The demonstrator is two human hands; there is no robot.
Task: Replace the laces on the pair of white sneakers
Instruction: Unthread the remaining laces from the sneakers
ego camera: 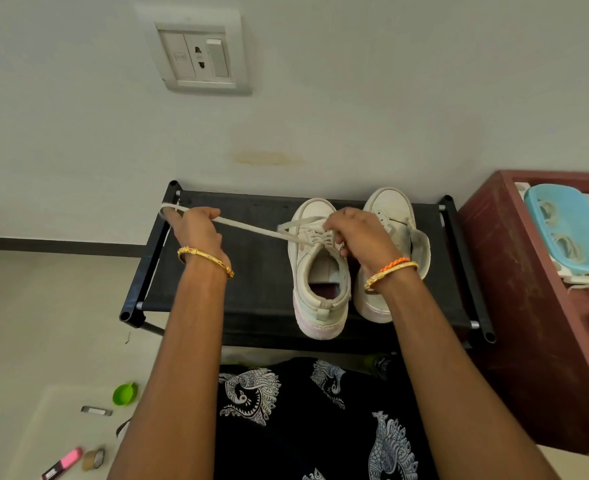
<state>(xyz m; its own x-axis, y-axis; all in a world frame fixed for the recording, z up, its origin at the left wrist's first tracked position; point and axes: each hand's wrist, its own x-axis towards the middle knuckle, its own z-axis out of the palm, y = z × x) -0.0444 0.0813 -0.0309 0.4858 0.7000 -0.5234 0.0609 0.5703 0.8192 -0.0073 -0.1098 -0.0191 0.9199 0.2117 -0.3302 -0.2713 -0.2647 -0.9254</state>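
lace (248, 227) taut between left hand (197, 230) and, seemingly, right hand (359, 237).

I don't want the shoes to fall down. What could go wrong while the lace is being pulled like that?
1. The left hand pulls the flat white lace sideways, so the near white high-top sneaker could tip or slide; its heel sits close to the front edge of the black fabric shoe rack.
2. The right hand only rests at the eyelets, so the sneaker may not be held steady.
3. Pulling too far might drag the lace out of an eyelet.
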